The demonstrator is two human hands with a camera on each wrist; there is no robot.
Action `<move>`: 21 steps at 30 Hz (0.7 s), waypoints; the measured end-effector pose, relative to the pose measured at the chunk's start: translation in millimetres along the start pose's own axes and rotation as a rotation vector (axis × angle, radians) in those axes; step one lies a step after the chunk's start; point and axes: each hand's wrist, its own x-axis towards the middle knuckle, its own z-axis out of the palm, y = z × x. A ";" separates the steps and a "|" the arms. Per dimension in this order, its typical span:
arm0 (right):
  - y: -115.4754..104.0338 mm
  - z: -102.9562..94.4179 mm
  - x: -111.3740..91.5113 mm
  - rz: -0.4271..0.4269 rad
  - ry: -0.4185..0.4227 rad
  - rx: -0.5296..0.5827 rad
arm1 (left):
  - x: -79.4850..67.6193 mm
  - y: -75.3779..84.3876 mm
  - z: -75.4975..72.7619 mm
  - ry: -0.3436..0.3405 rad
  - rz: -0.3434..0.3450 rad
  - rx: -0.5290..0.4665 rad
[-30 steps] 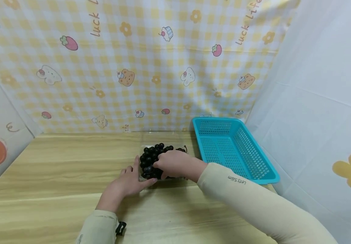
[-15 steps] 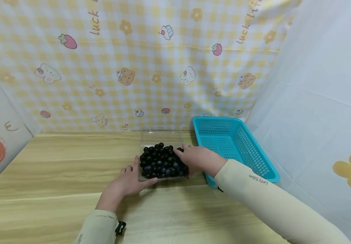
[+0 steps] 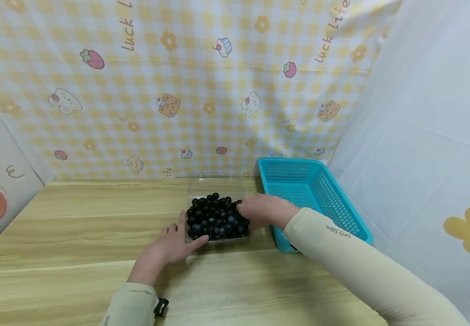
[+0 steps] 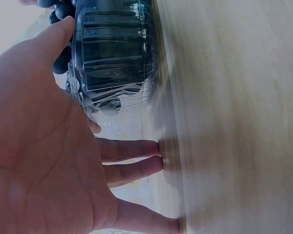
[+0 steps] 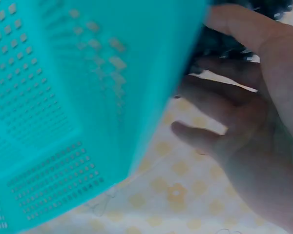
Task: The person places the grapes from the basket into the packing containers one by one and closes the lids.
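Dark grapes [image 3: 214, 217] are heaped in a clear plastic box [image 4: 115, 53] on the table, its transparent lid [image 3: 216, 185] folded back behind. My left hand [image 3: 173, 244] rests at the box's left front corner. Its thumb touches the rim, and the other fingers are spread straight, several tips on the tabletop. At the right end of the heap, my right hand [image 3: 263, 210] grips grapes, the thumb pushed in among them. In the right wrist view dark grapes [image 5: 219, 46] show between thumb and fingers [image 5: 205, 97]; the fingertips are partly hidden behind the basket's edge.
A turquoise perforated basket [image 3: 300, 194] stands close to the right of the box, and my right forearm passes over its front corner. A yellow checked cloth [image 3: 202, 127] hangs along the table's back edge. White sheeting [image 3: 422, 149] hangs on the right.
My right hand has drawn back from the middle of the heap to its right end, uncovering the grapes, and its thumb has sunk in among them. The left hand has stayed put.
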 end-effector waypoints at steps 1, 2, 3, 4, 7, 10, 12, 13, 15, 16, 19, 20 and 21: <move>1.0 1.6 1.4 -0.010 0.023 -0.026 | -0.2 0.0 -0.1 -0.001 -0.002 -0.002; 1.5 3.6 2.8 -0.013 0.042 -0.053 | -0.1 -0.2 -0.1 -0.002 -0.003 -0.005; 1.7 6.3 4.8 -0.017 0.057 -0.095 | 0.0 -0.6 0.0 -0.005 -0.004 -0.011; 1.3 8.7 6.9 -0.017 0.067 -0.134 | -0.1 -0.9 0.0 -0.008 -0.005 -0.018; -2.5 15.0 12.5 -0.001 0.095 -0.258 | 0.1 -2.1 0.1 -0.011 -0.007 -0.033; -7.4 16.8 15.7 0.027 0.109 -0.339 | 1.2 -3.4 0.1 -0.013 -0.007 -0.034; -9.7 14.0 14.3 0.045 0.101 -0.334 | 1.9 -3.8 0.6 -0.013 -0.009 -0.027; -10.5 11.2 12.5 0.052 0.092 -0.319 | 2.6 -4.2 0.9 -0.015 -0.006 -0.027; -10.9 3.8 8.6 0.063 0.057 -0.250 | 4.4 -6.3 3.0 -0.019 -0.005 -0.024; -10.9 -0.2 6.4 0.069 0.035 -0.207 | 6.2 -8.2 4.7 -0.019 -0.006 -0.020; -11.4 -10.4 1.9 0.086 -0.006 -0.096 | 12.0 -15.3 10.2 -0.009 0.002 -0.022; -11.7 -11.9 1.7 0.088 -0.015 -0.073 | 14.0 -17.7 11.7 -0.006 0.003 -0.022; -12.2 -12.2 2.0 0.087 -0.018 -0.064 | 15.5 -19.2 12.6 -0.003 0.007 -0.021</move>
